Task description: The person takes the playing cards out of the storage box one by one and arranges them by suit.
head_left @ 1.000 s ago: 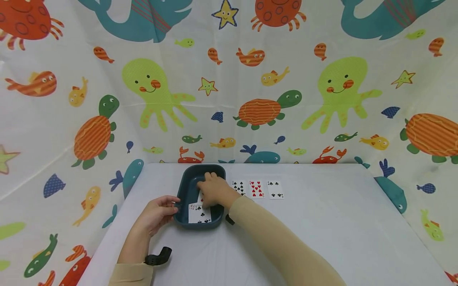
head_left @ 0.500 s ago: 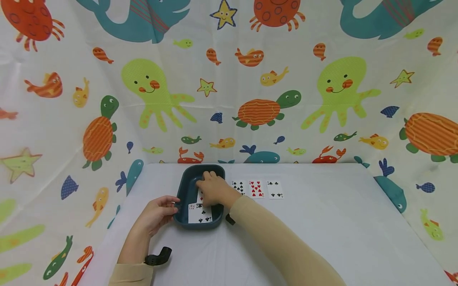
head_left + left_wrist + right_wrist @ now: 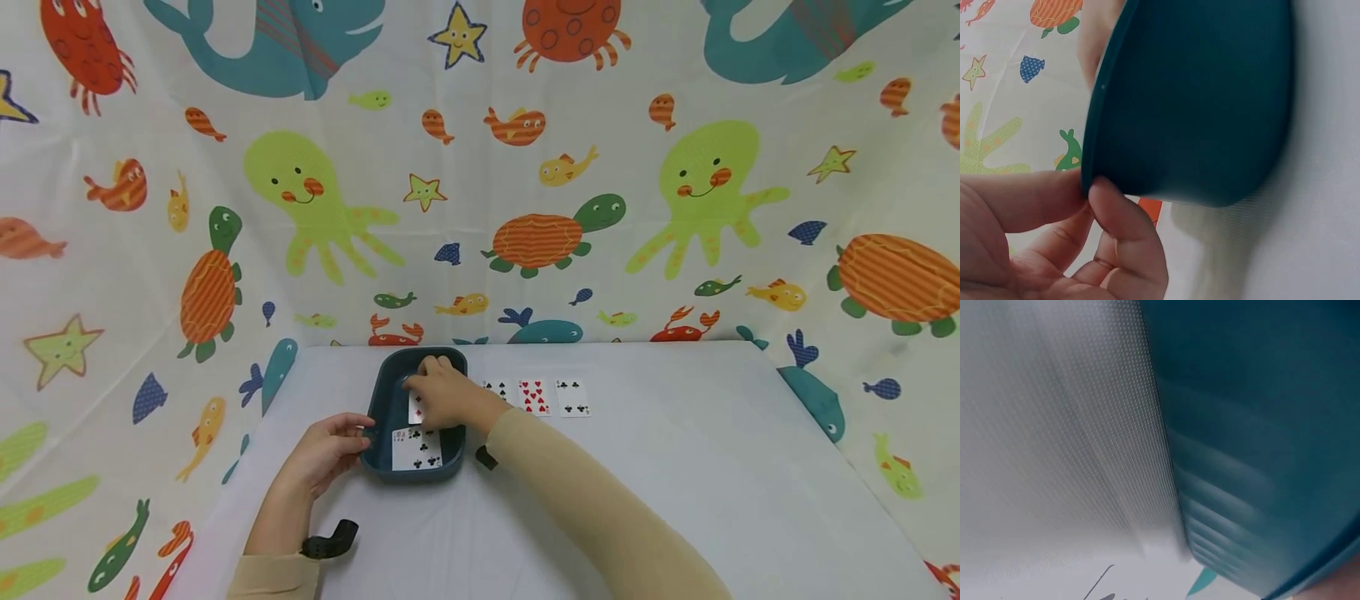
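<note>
red-pip card [image 3: 415,412] inside tray [image 3: 412,476], showing left of and beneath nearer right hand [image 3: 444,397]: fingers bent, grip hidden, hold cannot be told. tray long axis front-to-back; left hand [image 3: 330,450] pinches left rim.

From here I can't tell whether the right hand [image 3: 446,398] pinches anything — it hides part of a red-marked card [image 3: 415,411]. The blue tray [image 3: 391,408] runs off my right wrist view — and looks blurry there.
</note>
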Demonstrator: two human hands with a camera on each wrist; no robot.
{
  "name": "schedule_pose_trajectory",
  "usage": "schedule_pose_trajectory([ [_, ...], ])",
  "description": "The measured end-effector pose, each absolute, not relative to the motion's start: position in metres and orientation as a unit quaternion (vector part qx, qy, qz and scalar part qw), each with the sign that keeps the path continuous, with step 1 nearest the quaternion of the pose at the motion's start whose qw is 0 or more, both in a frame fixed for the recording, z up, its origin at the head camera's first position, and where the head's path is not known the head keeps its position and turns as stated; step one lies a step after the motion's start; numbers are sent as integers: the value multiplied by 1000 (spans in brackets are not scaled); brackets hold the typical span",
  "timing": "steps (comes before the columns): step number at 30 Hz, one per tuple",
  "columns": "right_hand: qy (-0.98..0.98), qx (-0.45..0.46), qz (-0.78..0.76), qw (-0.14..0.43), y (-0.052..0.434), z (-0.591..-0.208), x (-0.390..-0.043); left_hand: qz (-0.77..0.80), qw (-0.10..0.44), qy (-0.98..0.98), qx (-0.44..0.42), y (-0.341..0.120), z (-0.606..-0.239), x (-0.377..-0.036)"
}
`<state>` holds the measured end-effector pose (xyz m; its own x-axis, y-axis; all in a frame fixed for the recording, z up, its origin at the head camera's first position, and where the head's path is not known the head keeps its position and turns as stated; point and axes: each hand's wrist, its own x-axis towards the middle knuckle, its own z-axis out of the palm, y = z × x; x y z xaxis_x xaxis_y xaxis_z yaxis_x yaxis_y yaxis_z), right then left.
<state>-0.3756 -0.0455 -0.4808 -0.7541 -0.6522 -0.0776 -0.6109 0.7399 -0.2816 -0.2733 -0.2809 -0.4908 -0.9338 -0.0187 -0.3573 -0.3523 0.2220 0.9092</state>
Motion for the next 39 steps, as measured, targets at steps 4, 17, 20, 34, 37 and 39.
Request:
schedule_pose_trajectory([
  [4,927,-341,-132,88,-45,-480,-376,612,137,770,-121,-281,-491,-273],
  [17,910,-336,-212,123,-22,-472,-370,610,137,772,-117,-282,-493,-274],
  [20,906,-335,-226,123,-14,-472,-368,610,138,771,-115,-284,-494,-274],
  [34,903,-303,-283,109,36,-469,-356,607,135,774,-117,-283,-494,-275],
  [37,904,-295,-291,105,49,-470,-356,606,134,775,-118,-282,-494,-274],
  [39,904,-285,-301,108,58,-470,-355,604,133,776,-120,-282,-494,-274],
])
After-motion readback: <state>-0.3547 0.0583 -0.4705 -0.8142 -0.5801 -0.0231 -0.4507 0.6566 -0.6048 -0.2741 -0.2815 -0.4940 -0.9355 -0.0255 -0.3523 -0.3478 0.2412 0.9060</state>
